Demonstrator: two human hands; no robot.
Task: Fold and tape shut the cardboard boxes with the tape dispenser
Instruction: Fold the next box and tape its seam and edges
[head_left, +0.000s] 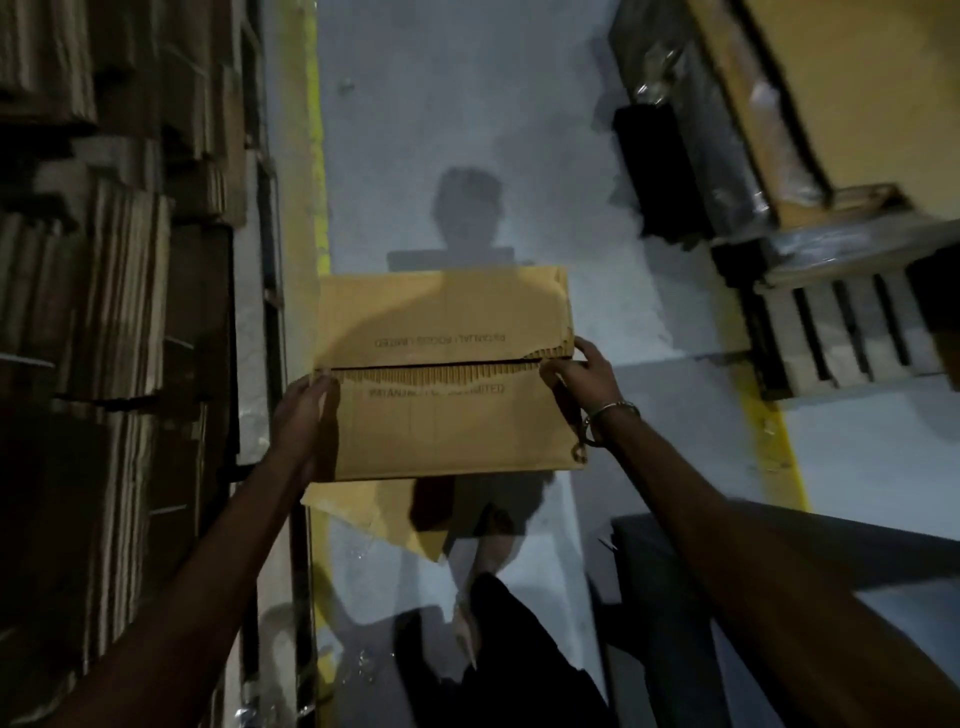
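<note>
Cardboard box (447, 374), long axis left-right

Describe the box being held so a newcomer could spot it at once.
Between the stacks of flattened cardboard on the left and the wooden pallet on the right runs a grey floor aisle. Over it, the left hand and right hand hold the cardboard box by its sides. Unlike the flat stock, it is opened up, with faint printed lettering and two top flaps meeting at an untaped seam.

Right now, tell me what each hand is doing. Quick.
Left hand: grips the left edge of the cardboard box at the flap seam.
Right hand: pinches the box's right edge at the seam.
</note>
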